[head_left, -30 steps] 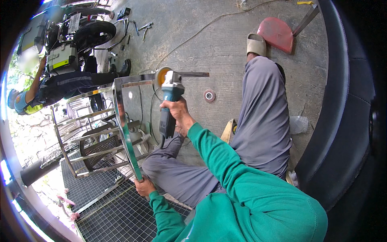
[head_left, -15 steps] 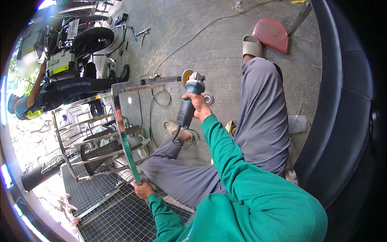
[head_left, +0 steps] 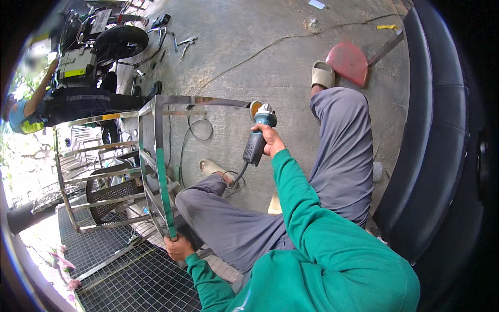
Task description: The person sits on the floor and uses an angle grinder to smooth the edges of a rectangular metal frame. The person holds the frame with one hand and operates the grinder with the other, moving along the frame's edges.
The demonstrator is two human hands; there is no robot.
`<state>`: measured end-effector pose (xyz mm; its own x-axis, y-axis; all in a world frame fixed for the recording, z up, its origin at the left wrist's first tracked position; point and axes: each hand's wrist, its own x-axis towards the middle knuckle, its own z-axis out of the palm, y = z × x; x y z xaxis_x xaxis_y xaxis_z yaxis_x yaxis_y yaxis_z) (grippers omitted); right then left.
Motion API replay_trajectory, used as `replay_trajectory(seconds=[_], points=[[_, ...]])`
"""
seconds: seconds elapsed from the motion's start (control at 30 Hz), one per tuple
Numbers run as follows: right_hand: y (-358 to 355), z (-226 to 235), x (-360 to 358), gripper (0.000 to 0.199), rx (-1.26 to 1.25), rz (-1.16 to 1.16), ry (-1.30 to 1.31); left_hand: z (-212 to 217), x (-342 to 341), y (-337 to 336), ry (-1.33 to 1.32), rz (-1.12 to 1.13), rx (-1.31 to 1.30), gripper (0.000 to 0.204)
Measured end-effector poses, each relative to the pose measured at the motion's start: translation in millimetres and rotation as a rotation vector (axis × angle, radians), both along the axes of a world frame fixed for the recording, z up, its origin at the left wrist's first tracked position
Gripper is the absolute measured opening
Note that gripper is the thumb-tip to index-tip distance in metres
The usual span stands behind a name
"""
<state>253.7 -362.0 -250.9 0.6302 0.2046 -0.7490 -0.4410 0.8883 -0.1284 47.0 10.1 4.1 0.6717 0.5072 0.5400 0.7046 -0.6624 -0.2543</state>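
Observation:
My right hand (head_left: 268,139) grips a blue and grey angle grinder (head_left: 258,132), its orange disc at the far right end of a shiny steel frame's top bar (head_left: 208,101). My left hand (head_left: 178,246) holds the near lower end of the steel frame (head_left: 161,171), which stands upright on the concrete. The grinder's cord (head_left: 235,179) loops down over my grey trouser leg. Both my sleeves are green.
A red dustpan-like piece (head_left: 349,63) lies by my far sandal (head_left: 323,75). Another person (head_left: 62,101) crouches at the left beside a motorbike wheel (head_left: 120,41). Wire mesh panels (head_left: 125,281) and more steel frames (head_left: 99,187) lie at lower left. A dark seat (head_left: 436,135) curves along the right.
My right hand carried the grinder rightward along the frame's top bar to its far right end. The left hand stayed on the frame's lower end.

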Motion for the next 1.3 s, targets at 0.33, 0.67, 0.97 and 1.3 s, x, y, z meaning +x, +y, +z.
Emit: replay_trajectory(seconds=[0.33, 0.67, 0.97, 1.3], points=[[4.3, -22.6, -21.4, 0.031, 0.033, 0.008, 0.178, 1.7, -6.2, -20.6, -0.061, -0.117, -0.1, 0.019], [17.9, -54.2, -56.9, 0.036, -0.196, 0.091, 0.249, 4.1, -7.9, -9.9, -0.102, -0.162, -0.123, 0.016], [-0.2, -2.7, -55.5, 0.024, -0.335, -0.025, 0.191, 5.3, -8.9, 3.9, -0.109, -0.224, -0.155, 0.014], [4.9, 14.2, -51.3, 0.042, -0.278, -0.074, -0.015, 4.4, -16.0, 12.9, -0.123, -0.305, -0.191, 0.015]])
